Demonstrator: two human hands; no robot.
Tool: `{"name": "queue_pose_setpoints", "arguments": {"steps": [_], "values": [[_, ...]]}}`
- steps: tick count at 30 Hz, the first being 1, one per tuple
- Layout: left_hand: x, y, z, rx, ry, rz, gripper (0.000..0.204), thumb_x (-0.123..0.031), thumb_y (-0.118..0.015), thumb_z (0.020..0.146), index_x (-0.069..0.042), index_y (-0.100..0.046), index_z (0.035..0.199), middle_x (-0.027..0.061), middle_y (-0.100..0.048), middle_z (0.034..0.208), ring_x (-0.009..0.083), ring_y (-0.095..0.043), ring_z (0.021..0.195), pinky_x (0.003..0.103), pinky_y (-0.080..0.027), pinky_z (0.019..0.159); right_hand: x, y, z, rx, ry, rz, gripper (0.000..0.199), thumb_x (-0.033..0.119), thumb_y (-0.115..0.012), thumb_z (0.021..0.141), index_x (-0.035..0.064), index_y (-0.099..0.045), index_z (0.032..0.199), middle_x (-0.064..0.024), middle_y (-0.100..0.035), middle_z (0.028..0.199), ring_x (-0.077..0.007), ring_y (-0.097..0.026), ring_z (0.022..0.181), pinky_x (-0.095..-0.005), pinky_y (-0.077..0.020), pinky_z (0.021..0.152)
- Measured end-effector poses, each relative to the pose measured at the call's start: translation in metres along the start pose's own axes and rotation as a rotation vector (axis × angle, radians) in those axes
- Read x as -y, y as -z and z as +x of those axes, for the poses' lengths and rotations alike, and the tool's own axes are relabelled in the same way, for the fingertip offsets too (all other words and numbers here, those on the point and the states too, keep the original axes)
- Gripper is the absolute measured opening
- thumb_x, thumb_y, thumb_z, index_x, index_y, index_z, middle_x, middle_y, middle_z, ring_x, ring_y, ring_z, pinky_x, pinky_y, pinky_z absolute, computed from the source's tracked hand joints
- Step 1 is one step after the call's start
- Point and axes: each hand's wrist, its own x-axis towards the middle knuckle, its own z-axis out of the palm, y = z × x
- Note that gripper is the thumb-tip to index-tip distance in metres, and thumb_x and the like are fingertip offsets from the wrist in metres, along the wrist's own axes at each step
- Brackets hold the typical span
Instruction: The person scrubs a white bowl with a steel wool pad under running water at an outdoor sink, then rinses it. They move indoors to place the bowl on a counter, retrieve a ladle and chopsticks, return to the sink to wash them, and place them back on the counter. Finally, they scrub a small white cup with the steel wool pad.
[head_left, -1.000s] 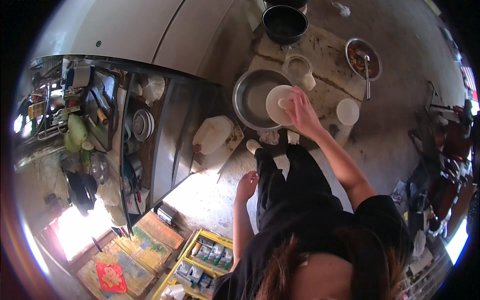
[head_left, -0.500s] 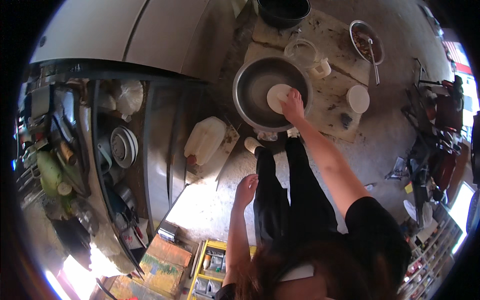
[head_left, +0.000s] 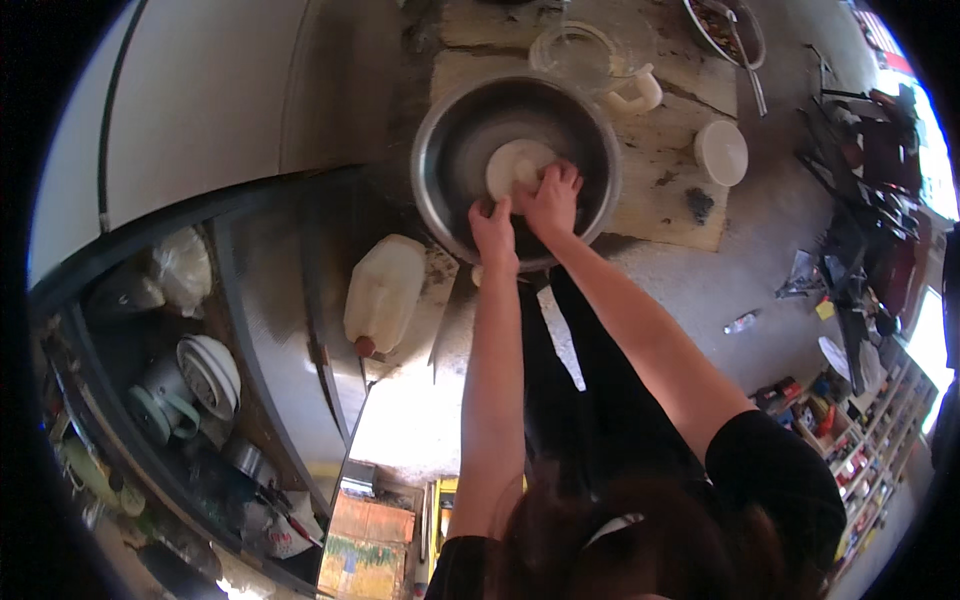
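Note:
A wide steel basin (head_left: pixel 426 178) stands in front of me, and a small white round dish (head_left: pixel 517 165) is inside it. My right hand (head_left: pixel 553 203) grips the dish at its near right side, fingers curled over the edge. At the dish's near left edge, my left hand (head_left: pixel 493 235) reaches over the basin's near rim with bent fingers pinching the edge. The fingertips partly hide a pale lump in the dish; I cannot make out what it is.
Boards (head_left: pixel 650 215) lie under a clear round container (head_left: pixel 575 55), a white handled jug (head_left: pixel 637 92) and a white tub (head_left: pixel 721 153). A bowl of food with a spoon (head_left: pixel 745 60) sits at far right. A plastic jug (head_left: pixel 385 295) lies left, near shelves of dishes (head_left: pixel 210 375).
My left hand has come up from beside my leg into the basin and joined the right at the dish. The view has shifted, with the basin now nearer the top left.

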Motion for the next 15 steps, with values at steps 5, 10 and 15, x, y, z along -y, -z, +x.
{"name": "queue_pose_setpoints", "arguments": {"steps": [5, 10, 15], "values": [[0.009, -0.009, 0.022, 0.234, 0.294, -0.29, 0.042, -0.022, -0.061, 0.086, -0.001, -0.048, 0.12, 0.0106, -0.056, 0.112, 0.0212, -0.056, 0.102, 0.036, -0.049, 0.081, -0.016, 0.036, -0.008, 0.049, 0.08, 0.196, 0.036, 0.021, -0.071, 0.071, 0.0005, -0.054, 0.095, -0.0233, -0.043, 0.119, -0.042, -0.041, 0.11, -0.0454, -0.0357, 0.094], [0.016, 0.002, 0.025, 0.153, 0.354, -0.322, 0.04, -0.02, -0.063, 0.085, -0.004, -0.048, 0.12, 0.0099, -0.056, 0.115, 0.0244, -0.058, 0.101, 0.036, -0.052, 0.078, -0.063, 0.102, -0.017, 0.026, 0.028, 0.495, 0.025, 0.008, -0.066, 0.072, 0.0044, -0.055, 0.095, -0.0139, -0.054, 0.106, -0.0347, -0.047, 0.105, -0.0417, -0.0368, 0.091], [-0.004, 0.0, 0.005, 0.098, 0.298, -0.218, 0.033, -0.016, -0.062, 0.085, -0.008, -0.051, 0.115, 0.0065, -0.058, 0.109, 0.0198, -0.06, 0.095, 0.031, -0.053, 0.071, -0.206, 0.128, -0.002, -0.381, -0.077, -0.11, 0.034, 0.005, -0.065, 0.067, 0.006, -0.056, 0.1, -0.0117, -0.055, 0.1, -0.0323, -0.047, 0.103, -0.0441, -0.0355, 0.091]]}}
